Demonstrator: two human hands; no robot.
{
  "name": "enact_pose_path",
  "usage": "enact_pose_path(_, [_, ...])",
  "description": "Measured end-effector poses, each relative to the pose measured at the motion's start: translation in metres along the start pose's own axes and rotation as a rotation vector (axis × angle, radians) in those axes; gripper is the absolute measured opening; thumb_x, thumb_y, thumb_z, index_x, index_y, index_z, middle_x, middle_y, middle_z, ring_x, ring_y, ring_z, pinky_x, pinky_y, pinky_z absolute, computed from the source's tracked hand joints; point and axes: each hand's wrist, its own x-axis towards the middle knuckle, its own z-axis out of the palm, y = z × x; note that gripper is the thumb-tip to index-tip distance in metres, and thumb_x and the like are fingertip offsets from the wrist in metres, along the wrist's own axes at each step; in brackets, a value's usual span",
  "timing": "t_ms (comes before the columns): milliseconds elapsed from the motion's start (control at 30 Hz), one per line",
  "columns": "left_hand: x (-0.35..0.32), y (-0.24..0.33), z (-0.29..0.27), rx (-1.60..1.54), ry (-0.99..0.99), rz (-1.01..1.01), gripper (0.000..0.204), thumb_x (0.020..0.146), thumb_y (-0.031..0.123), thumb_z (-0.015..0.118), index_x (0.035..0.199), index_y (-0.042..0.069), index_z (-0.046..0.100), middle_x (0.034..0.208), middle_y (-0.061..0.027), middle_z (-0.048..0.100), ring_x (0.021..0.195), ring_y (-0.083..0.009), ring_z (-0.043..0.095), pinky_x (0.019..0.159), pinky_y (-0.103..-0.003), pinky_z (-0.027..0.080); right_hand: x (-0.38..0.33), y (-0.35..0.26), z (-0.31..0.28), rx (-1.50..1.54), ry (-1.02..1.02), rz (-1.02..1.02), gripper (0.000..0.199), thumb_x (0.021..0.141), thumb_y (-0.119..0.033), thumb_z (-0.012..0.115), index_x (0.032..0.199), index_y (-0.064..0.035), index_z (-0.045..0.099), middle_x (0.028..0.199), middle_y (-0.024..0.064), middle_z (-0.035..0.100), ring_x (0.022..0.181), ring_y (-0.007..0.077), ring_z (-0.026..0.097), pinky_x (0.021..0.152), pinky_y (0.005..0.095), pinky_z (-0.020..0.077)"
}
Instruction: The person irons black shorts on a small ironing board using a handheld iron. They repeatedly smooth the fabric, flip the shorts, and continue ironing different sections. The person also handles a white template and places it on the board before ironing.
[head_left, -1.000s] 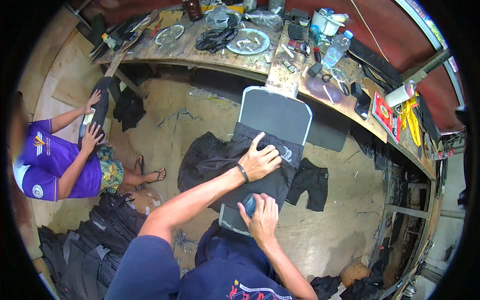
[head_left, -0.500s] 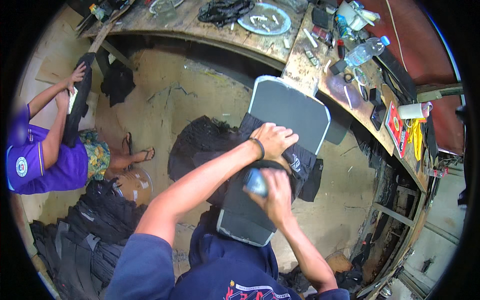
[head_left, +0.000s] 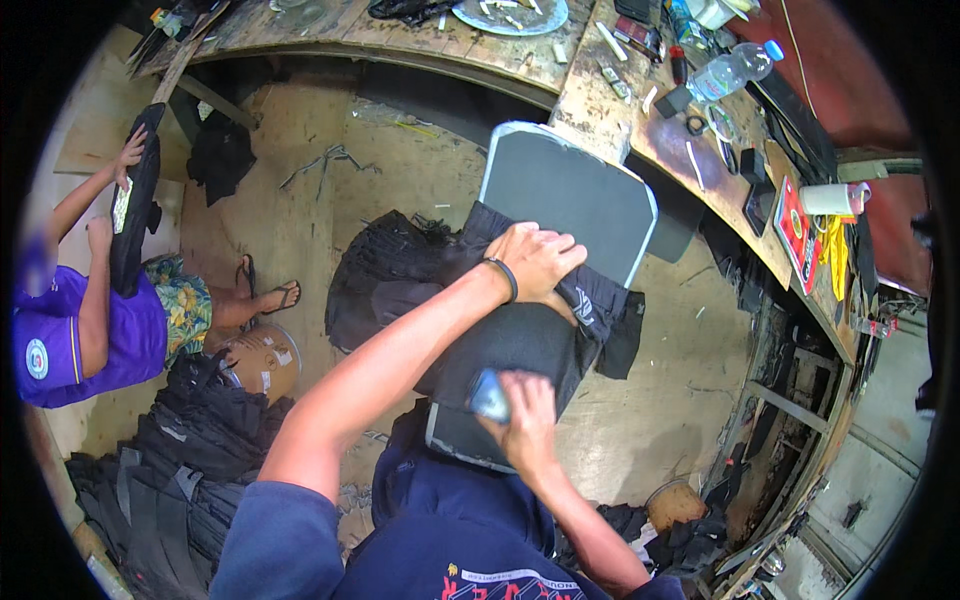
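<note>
A long dark grey board with a white edge point(head_left: 565, 195) leans from my lap up toward the workbench. A piece of black fabric point(head_left: 520, 340) is pulled over its lower half. My left hand point(head_left: 540, 262), with a dark band at the wrist, presses down on the fabric's upper edge. My right hand point(head_left: 520, 415) is closed around a small bluish-grey object point(head_left: 488, 395) against the fabric near the board's lower end.
A curved wooden workbench point(head_left: 610, 110) carries tools, a plate, a plastic bottle point(head_left: 735, 70) and a white cup. A seated person in a purple shirt point(head_left: 90, 330) handles a black piece at left. Piles of black fabric point(head_left: 190, 440) lie on the floor.
The view has tilted down and closer. My left hand has stayed on the fabric's top edge while my right hand moved lower along the board with the small object.
</note>
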Motion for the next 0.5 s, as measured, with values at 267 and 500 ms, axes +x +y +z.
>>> enact_pose_path(267, [-0.003,-0.002,0.003,-0.001,0.000,-0.004,0.086,0.060,0.080,0.087,0.110,0.012,0.067,0.102,-0.0077,0.072,0.100,-0.0307,0.076,0.084,-0.047,0.057,-0.012,0.003,0.003,-0.077,0.182,0.165,0.062,0.071,-0.028,0.102,0.118,-0.0011,0.071,0.111,0.0161,0.069,0.102,0.0373,0.064,0.089,0.0479,0.0542])
enact_pose_path(500, [-0.015,0.044,-0.036,0.147,0.046,-0.130,0.087,0.057,0.079,0.087,0.110,0.014,0.066,0.111,-0.0076,0.067,0.116,-0.0281,0.065,0.091,-0.046,0.051,0.001,-0.021,-0.051,0.266,0.213,0.200,0.067,0.077,-0.034,0.100,0.125,-0.0006,0.068,0.122,0.0196,0.070,0.114,0.0370,0.069,0.103,0.0481,0.0535])
